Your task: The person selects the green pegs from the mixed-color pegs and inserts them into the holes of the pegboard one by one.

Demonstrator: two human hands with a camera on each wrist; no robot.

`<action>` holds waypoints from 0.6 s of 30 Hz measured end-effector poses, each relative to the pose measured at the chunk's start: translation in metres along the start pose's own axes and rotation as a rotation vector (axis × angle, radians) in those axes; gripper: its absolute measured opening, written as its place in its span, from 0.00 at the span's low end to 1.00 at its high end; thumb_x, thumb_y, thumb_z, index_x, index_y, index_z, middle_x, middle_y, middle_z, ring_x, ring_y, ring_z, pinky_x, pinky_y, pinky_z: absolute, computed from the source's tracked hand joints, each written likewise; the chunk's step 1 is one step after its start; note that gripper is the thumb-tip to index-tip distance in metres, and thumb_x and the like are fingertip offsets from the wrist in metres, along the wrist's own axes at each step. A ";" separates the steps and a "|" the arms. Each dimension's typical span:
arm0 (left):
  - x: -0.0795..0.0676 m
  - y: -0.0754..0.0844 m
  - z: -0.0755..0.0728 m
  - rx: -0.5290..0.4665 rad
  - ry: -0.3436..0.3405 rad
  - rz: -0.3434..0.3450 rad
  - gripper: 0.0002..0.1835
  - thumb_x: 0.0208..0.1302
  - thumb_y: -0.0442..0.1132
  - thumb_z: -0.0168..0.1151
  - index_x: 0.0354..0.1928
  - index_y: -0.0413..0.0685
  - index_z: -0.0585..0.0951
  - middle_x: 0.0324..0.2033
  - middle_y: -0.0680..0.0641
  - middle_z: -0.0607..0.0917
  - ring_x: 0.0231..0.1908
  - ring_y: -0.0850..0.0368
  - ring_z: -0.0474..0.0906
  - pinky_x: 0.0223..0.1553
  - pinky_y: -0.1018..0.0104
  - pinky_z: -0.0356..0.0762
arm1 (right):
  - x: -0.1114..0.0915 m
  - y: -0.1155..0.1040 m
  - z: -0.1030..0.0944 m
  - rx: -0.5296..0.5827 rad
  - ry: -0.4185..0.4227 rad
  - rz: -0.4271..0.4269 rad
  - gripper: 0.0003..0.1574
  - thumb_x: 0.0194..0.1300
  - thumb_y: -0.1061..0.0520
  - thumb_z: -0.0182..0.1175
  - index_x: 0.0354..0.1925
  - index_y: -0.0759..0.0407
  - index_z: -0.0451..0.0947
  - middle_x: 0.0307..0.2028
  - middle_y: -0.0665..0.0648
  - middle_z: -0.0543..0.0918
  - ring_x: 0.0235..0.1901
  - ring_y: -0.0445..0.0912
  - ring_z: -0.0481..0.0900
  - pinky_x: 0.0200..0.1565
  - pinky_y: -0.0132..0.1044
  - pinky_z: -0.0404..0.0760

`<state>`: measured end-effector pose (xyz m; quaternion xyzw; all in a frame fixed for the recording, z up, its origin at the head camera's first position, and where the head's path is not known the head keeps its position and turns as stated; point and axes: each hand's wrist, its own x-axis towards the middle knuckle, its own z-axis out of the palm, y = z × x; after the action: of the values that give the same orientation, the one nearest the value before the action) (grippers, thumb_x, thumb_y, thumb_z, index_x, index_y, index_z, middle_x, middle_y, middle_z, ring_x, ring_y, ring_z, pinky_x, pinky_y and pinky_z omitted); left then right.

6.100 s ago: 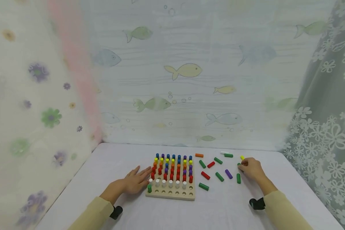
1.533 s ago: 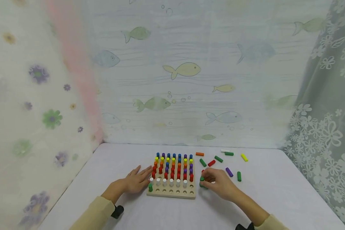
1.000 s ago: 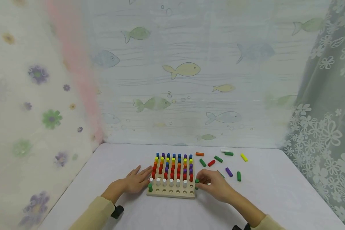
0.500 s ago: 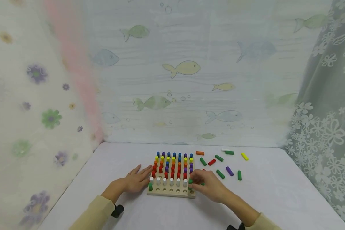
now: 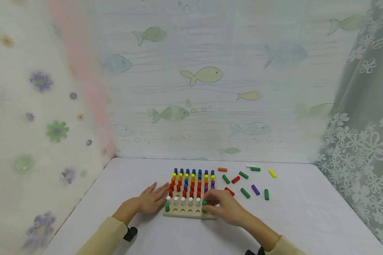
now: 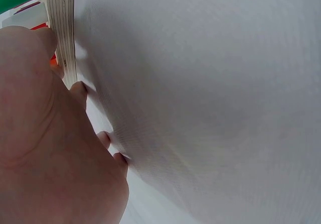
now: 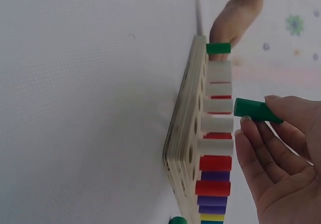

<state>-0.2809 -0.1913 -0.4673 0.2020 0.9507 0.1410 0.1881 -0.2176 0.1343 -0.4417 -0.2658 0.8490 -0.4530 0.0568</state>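
Note:
A wooden pegboard [image 5: 178,215] stands on the table with rows of coloured pegs in its holes. Along its front row one green peg [image 5: 167,207] is upright at the left end, and several holes to its right show no peg. My right hand [image 5: 226,206] pinches another green peg [image 5: 204,207] between thumb and fingertips, over the front right part of the board. The right wrist view shows this held peg [image 7: 257,110] apart from the board, above the white pegs [image 7: 216,122]. My left hand [image 5: 149,202] lies with spread fingers against the board's left side. The right hand hides the board's front right corner.
Loose pegs lie right of the board: several green ones [image 5: 245,193], red ones [image 5: 236,180], a purple [image 5: 255,190], an orange [image 5: 222,169], a yellow [image 5: 272,173] and a white [image 5: 250,165]. A patterned curtain [image 5: 207,106] hangs behind the white table [image 5: 140,233].
My right hand has taken a green peg from the far right of the loose pegs and carried it left over the board's front right part. The left hand has stayed in place.

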 end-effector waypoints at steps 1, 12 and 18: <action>0.000 0.000 0.000 0.002 -0.002 0.003 0.35 0.80 0.57 0.45 0.82 0.58 0.53 0.81 0.51 0.52 0.79 0.33 0.35 0.75 0.32 0.38 | 0.001 0.000 0.001 0.003 -0.002 -0.004 0.08 0.69 0.58 0.67 0.45 0.58 0.82 0.37 0.45 0.84 0.38 0.40 0.81 0.45 0.32 0.83; 0.013 -0.017 0.014 0.011 0.038 0.008 0.34 0.80 0.57 0.45 0.82 0.59 0.54 0.81 0.54 0.52 0.80 0.35 0.35 0.76 0.33 0.38 | 0.010 -0.002 0.014 0.010 0.008 -0.016 0.08 0.68 0.58 0.69 0.43 0.58 0.83 0.36 0.44 0.85 0.37 0.39 0.82 0.44 0.30 0.83; 0.013 -0.017 0.014 0.009 0.047 0.011 0.34 0.80 0.57 0.44 0.82 0.60 0.54 0.81 0.55 0.52 0.80 0.35 0.35 0.76 0.34 0.38 | 0.013 -0.003 0.020 0.021 0.014 -0.022 0.07 0.68 0.58 0.68 0.43 0.58 0.83 0.36 0.45 0.85 0.37 0.39 0.81 0.44 0.29 0.83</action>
<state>-0.2923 -0.1979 -0.4894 0.2048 0.9544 0.1425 0.1640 -0.2213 0.1119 -0.4490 -0.2714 0.8416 -0.4644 0.0488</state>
